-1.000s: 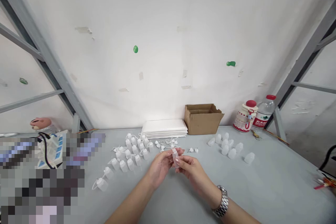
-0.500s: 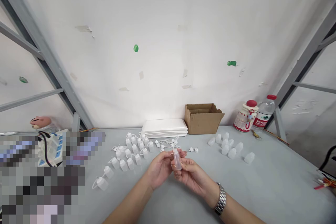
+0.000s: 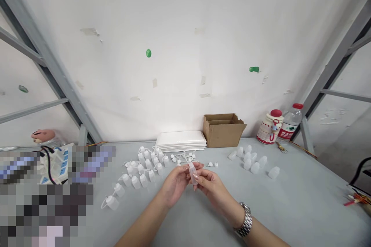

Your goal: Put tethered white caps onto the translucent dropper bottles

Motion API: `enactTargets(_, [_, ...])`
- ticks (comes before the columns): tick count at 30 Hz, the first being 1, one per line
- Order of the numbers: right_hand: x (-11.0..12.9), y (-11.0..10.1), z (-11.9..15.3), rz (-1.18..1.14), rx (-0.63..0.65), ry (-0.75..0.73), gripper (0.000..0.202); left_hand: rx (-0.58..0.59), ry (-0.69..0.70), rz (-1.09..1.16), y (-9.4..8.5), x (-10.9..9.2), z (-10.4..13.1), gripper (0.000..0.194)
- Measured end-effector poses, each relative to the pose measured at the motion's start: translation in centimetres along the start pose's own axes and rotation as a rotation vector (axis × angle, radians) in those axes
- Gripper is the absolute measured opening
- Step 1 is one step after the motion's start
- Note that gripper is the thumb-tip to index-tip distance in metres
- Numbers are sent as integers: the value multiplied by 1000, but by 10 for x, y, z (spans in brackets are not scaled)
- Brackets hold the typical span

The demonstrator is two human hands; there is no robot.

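Observation:
In the middle, between both hands, is a small translucent squeeze bottle (image 3: 193, 175), tilted with its top away from me. A white cap piece (image 3: 190, 163) shows at its neck; whether it is seated I cannot tell. My left hand (image 3: 176, 186) is closed around the upper part, its fingers partly hidden behind the bottle. My right hand (image 3: 210, 185) pinches the body between thumb and fingers. Beyond the hands lie loose white caps with straps (image 3: 185, 157). To the left stand several capped bottles (image 3: 144, 180), and uncapped bottles (image 3: 255, 168) are to the right.
At the back of the grey table (image 3: 179, 225) are a stack of white flat packages (image 3: 181, 139) and an open cardboard box (image 3: 224, 135). A jar (image 3: 269, 127) and a water bottle (image 3: 290, 123) stand back right. A white power strip (image 3: 59, 164) lies left.
The squeeze bottle has shifted slightly left and tilted differently. My right hand's thumb and fingers have moved up along its body, and more white cap shows at its top.

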State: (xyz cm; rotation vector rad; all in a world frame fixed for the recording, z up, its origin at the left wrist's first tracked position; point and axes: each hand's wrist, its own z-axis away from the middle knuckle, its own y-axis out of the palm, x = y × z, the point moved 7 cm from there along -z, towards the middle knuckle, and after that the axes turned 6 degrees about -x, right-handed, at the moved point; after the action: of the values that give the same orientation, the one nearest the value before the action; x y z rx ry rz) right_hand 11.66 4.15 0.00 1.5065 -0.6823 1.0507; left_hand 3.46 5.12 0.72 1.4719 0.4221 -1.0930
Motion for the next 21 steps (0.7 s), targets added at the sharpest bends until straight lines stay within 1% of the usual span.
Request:
enactTargets(7, [1,-4,-3,116,-27,-73,24,-23,14,18,-4,4,0,30])
enactTargets(15, [5,-3,3,234,-114,-114,28,-42,41,-37,1,3,2,25])
enactTargets(18, [6,-4,4,288,-146,-145,27,-44,66,-61,2,1,4,26])
enactTargets(21, [6,-7,5,327,-177,-185,25,-55,70,-24,3,3,5,30])
